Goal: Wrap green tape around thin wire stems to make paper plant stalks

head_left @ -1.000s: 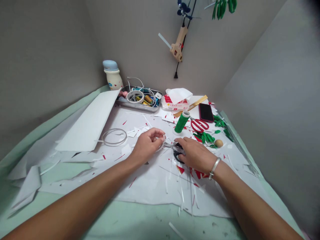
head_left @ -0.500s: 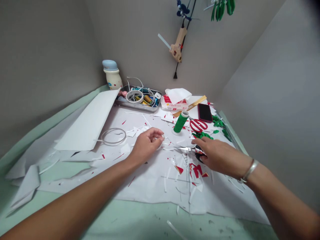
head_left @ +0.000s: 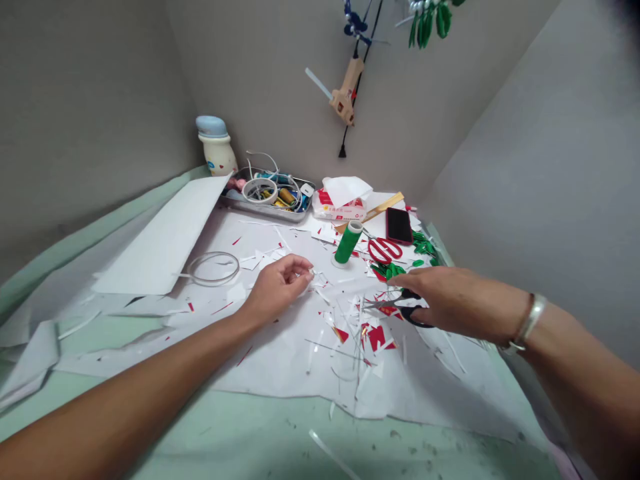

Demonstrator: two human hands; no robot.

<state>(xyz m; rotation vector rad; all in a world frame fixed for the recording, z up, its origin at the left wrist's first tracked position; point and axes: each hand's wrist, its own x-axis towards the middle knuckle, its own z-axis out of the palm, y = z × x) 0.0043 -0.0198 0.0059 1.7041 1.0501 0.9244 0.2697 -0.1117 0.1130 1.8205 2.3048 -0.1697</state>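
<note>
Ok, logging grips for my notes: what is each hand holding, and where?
The right hand holds scissors by their black handles; whether the left hand pinches anything cannot be told.

The scissors (head_left: 396, 305) have shiny metal blades and glossy black plastic handles. The steel tray (head_left: 285, 215) has a dull brushed finish, while the white paper (head_left: 280, 363) looks matt and smooth.

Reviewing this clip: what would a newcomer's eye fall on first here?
The right hand holds black-handled scissors above the scrap-strewn white paper, while the left hand pinches its fingertips together near the centre. Beyond them stand a green thread spool and red-handled scissors; a glue gun hangs on the wall.
</note>
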